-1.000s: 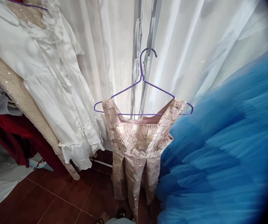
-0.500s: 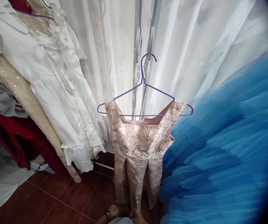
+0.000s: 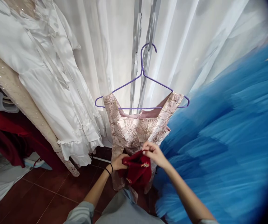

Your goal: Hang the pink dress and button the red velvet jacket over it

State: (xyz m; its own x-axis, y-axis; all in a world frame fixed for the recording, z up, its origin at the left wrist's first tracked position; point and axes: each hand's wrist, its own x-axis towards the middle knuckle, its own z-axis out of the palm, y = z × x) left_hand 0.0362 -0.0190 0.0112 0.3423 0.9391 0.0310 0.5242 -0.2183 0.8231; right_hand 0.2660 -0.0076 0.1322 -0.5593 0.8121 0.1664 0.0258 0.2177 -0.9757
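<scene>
Between my hands, in the lower middle of the head view, is a dark red cloth piece [image 3: 137, 172] with small shiny ornaments; its full shape is folded and unclear. My left hand [image 3: 120, 162], with black bands at the wrist, grips its left side. At its upper right edge my right hand [image 3: 154, 153] pinches the fabric. Just behind hangs a pink-and-gold floral dress [image 3: 145, 127] on a purple hanger [image 3: 134, 81]. The red cloth and my hands hide part of the dress's waist and skirt.
White dresses [image 3: 54, 77] and a beige sequined garment [image 3: 24, 96] hang at left, with dark red fabric [image 3: 31, 140] below. A blue tulle gown [image 3: 224, 140] fills the right. White curtains [image 3: 176, 46] and a metal stand [image 3: 136, 40] are behind, above a red-brown tiled floor [image 3: 47, 196].
Both hands have come up from the bottom edge to in front of the dress. The red cloth is now visible in them. The view has tilted slightly down.
</scene>
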